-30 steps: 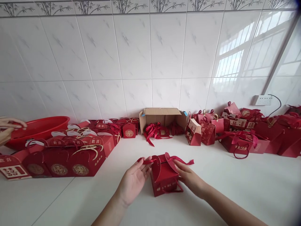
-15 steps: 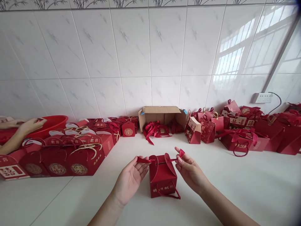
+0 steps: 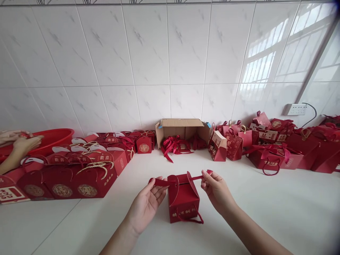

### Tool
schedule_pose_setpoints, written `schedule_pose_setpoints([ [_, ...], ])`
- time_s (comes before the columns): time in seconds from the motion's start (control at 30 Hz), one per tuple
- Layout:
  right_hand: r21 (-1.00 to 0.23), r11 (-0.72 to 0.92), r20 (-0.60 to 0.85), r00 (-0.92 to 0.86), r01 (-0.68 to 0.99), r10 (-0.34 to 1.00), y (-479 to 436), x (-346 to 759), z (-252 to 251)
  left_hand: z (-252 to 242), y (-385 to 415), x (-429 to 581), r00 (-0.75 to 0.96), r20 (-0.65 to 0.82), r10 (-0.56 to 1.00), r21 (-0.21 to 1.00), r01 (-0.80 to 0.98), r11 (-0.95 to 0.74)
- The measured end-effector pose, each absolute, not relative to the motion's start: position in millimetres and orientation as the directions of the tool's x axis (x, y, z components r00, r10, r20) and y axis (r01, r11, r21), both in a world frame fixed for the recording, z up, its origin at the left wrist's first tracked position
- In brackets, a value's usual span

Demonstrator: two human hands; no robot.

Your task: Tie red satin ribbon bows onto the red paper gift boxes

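A small red gift box (image 3: 183, 200) stands upright on the white table, with gold characters on its front and a twisted cord handle hanging at its lower front. Red ribbon (image 3: 160, 182) passes through holes in its two rounded top flaps, one end out at each side. On the left of the box, my left hand (image 3: 146, 205) is palm up, its thumb and fingers closed on the left ribbon end. To the right, my right hand (image 3: 217, 189) pinches the other ribbon end between thumb and fingers. The two top flaps stand apart with a slot between them.
An open cardboard box (image 3: 182, 123) holding red ribbons stands by the tiled wall. Rows of red gift boxes (image 3: 86, 182) fill the left; more boxes and bags (image 3: 276, 157) stand right. Another person's hands (image 3: 25, 145) are over a red basin (image 3: 57, 140) at far left.
My right hand has turned and drawn its ribbon end slightly outward, its fingers now closer together. The left ribbon end lies a little further left. The other person's hands have shifted left.
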State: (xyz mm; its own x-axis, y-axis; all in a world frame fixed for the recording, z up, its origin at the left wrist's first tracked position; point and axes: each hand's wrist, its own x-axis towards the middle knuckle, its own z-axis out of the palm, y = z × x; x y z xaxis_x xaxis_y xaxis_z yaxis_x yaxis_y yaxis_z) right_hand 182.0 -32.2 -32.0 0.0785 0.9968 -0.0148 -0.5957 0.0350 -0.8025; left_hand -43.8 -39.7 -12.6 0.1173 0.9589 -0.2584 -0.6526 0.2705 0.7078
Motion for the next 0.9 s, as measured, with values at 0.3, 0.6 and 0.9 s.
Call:
schedule_pose_setpoints([
  [0.3, -0.75, -0.114, -0.2, 0.06, -0.652, 0.978, -34.2, 169.4, -30.2, -11.8, -44.3, -43.2, 0.121, -0.331, 0.936, 0.661, -0.678, 0.321],
  [0.6, -0.627, -0.1, -0.117, -0.034, -0.773, 0.993, -40.8, 167.1, -25.0, -3.4, -44.5, -42.6, 0.096, -0.316, 0.944, 0.669, -0.683, 0.293],
  [0.9, -0.676, -0.036, -0.151, 0.09, -0.736, 0.984, -40.2, 166.1, -33.8, -9.4, -43.8, -40.7, 0.062, -0.347, 0.936, 0.672, -0.68, 0.294],
])
